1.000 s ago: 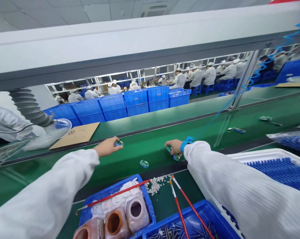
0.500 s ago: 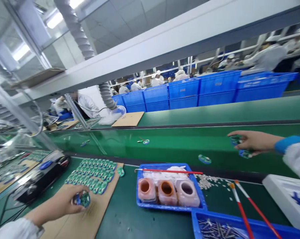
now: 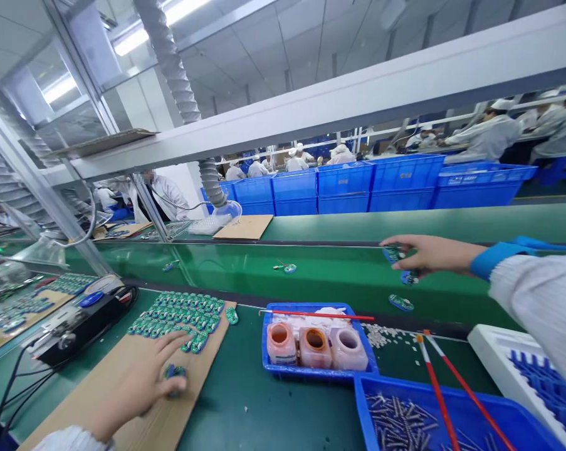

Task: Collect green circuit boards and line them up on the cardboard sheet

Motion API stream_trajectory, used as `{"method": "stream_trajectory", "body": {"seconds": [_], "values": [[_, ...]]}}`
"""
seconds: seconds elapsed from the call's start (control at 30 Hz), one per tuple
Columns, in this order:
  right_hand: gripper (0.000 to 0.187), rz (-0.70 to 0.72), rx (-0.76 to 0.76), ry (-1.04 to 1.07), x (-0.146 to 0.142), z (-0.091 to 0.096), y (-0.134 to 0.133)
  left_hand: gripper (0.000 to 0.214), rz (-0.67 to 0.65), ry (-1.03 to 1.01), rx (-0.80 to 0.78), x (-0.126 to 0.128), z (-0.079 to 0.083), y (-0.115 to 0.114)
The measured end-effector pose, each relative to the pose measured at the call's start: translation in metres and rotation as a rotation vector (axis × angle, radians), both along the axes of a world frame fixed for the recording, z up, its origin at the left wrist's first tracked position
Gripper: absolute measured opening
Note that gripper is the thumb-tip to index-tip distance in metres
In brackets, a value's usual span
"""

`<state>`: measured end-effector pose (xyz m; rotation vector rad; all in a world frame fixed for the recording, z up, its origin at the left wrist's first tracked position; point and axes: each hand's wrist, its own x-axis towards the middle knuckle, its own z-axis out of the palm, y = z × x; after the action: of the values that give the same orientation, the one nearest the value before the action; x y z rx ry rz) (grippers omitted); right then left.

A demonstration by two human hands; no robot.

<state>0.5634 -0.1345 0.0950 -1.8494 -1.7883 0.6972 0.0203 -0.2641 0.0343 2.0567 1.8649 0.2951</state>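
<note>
My left hand [image 3: 139, 379] is low over a cardboard sheet [image 3: 99, 369], its front fingers stretched toward rows of small green circuit boards [image 3: 183, 310]. A blue-edged circuit board [image 3: 173, 378] sits at its thumb, apparently gripped against fingers I see only in part. Over the green conveyor belt [image 3: 235, 266], my right hand [image 3: 426, 254] is closed on two circuit boards: one [image 3: 393, 253] at the fingertips, another [image 3: 409, 277] lower, by the thumb. Below that hand, a loose circuit board [image 3: 401, 303] lies on the belt. A blue band circles my right wrist.
A blue tray [image 3: 320, 374] holds three small bottles, with a red brush [image 3: 318, 315] across it. Beside it, a blue bin [image 3: 362, 413] contains metal pins and two leaning brushes. A white foam box [image 3: 484, 351] stands right, a black device [image 3: 83, 329] left. A beam [image 3: 311, 100] crosses overhead.
My right hand has moved left over the belt with its boards. My left hand has turned and stretched its fingers toward the board rows. The view has shifted slightly.
</note>
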Motion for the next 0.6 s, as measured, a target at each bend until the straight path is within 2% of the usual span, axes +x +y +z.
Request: {"method": "stream_trajectory", "body": {"seconds": [0.07, 0.13, 0.17, 0.23, 0.33, 0.43, 0.5, 0.53, 0.6], "values": [[0.045, 0.126, -0.06, 0.047, -0.025, 0.013, 0.006, 0.062, -0.014, -0.455, 0.092, 0.04, 0.004, 0.007], [0.05, 0.268, -0.089, 0.065, -0.061, 0.027, 0.008, 0.064, -0.025, -1.012, 0.1, 0.095, 0.011, 0.015], [0.053, 0.35, -0.085, 0.062, -0.082, 0.033, 0.005, 0.064, -0.033, -1.24, 0.068, 0.124, 0.015, 0.019], [0.056, 0.512, -0.048, 0.034, -0.125, 0.045, -0.006, 0.067, -0.009, -1.547, -0.034, 0.176, 0.025, 0.026], [0.06, 0.75, 0.075, -0.068, -0.179, 0.06, -0.037, 0.059, 0.09, -1.808, -0.145, 0.227, 0.043, 0.027], [0.056, 0.887, 0.172, -0.197, -0.21, 0.07, -0.066, 0.049, 0.358, -1.944, -0.176, 0.247, 0.057, 0.02], [0.047, 0.913, 0.175, -0.288, -0.214, 0.078, -0.078, 0.037, 0.56, -2.028, -0.185, 0.251, 0.064, 0.014], [0.046, 0.924, 0.154, -0.31, -0.211, 0.081, -0.08, 0.03, 0.619, -2.069, -0.206, 0.252, 0.068, 0.012], [0.052, 0.961, 0.031, -0.209, -0.194, 0.088, -0.076, 0.021, 0.652, -2.14, -0.315, 0.254, 0.072, 0.009]]}}
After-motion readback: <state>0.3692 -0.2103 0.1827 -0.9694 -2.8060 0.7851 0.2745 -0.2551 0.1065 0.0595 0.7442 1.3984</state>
